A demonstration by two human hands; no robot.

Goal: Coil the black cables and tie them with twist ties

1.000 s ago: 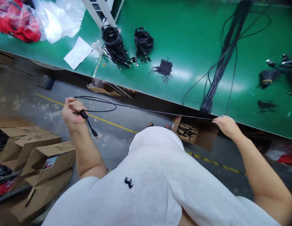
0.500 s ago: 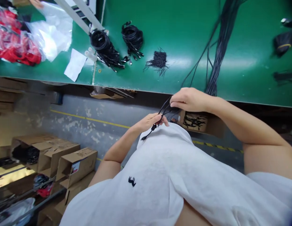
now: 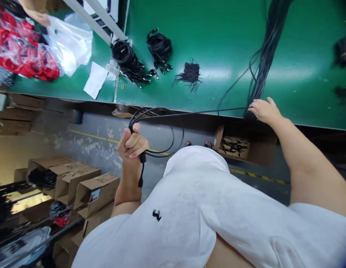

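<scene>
My left hand [image 3: 133, 143] is closed around loops of a black cable [image 3: 195, 112], out over the floor in front of the bench. The cable's connector end [image 3: 142, 158] hangs down below my fingers. From the loops the cable runs rightward to my right hand [image 3: 265, 109], whose fingers pinch it at the bench edge. Right beside that hand lies a long bundle of loose black cables [image 3: 269, 56] on the green bench [image 3: 217, 48]. A pile of short black ties [image 3: 191, 72] rests left of the bundle.
Coiled cables [image 3: 159, 46] and a thicker stack of coils [image 3: 128, 57] lie on the bench, near white paper [image 3: 95, 80] and red bagged goods [image 3: 25, 52]. Another person's hand [image 3: 36, 13] touches a plastic bag. Cardboard boxes [image 3: 96, 190] stand left; an open box [image 3: 245, 149] sits below the bench.
My hands came together near my waist, then spread apart again, the left ending closer in than at first. More loops of cable now hang from the left hand.
</scene>
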